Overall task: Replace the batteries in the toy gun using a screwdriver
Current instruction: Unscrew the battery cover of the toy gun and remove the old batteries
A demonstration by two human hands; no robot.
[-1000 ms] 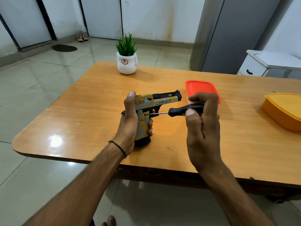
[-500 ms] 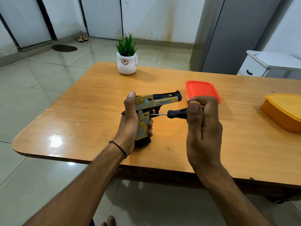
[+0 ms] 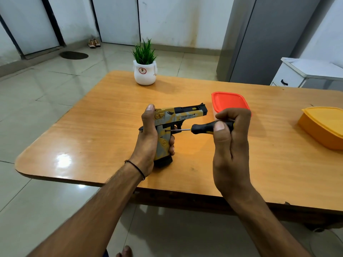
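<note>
The yellow-and-grey plastic toy gun stands upright, its black base apparently resting on the orange-brown wooden surface and its barrel pointing right. That turns the side of its grip toward the tool and lets the surface take the push. The left hand clasps the grip from behind, thumb up along the rear of the slide and fingers wrapped round the front below the trigger, which reads as a brace against twisting.

The black-handled screwdriver with yellow marks lies level to the right of the gun. Its thin steel tip is set at a small dark hole high on the grip, likely the battery cover's screw. The right hand stands upright to the right of the gun, wrist low, with the thumb pressed on the near side of the handle and the fingers curled over it, a hold suited to rolling the tool. I cannot tell whether the screw is loose; the cover looks closed.

Just behind the gun's muzzle sits a red-lidded plastic box, and farther right of the gun is a yellow plastic box. Beyond the gun stands a white pot with a green plant.
</note>
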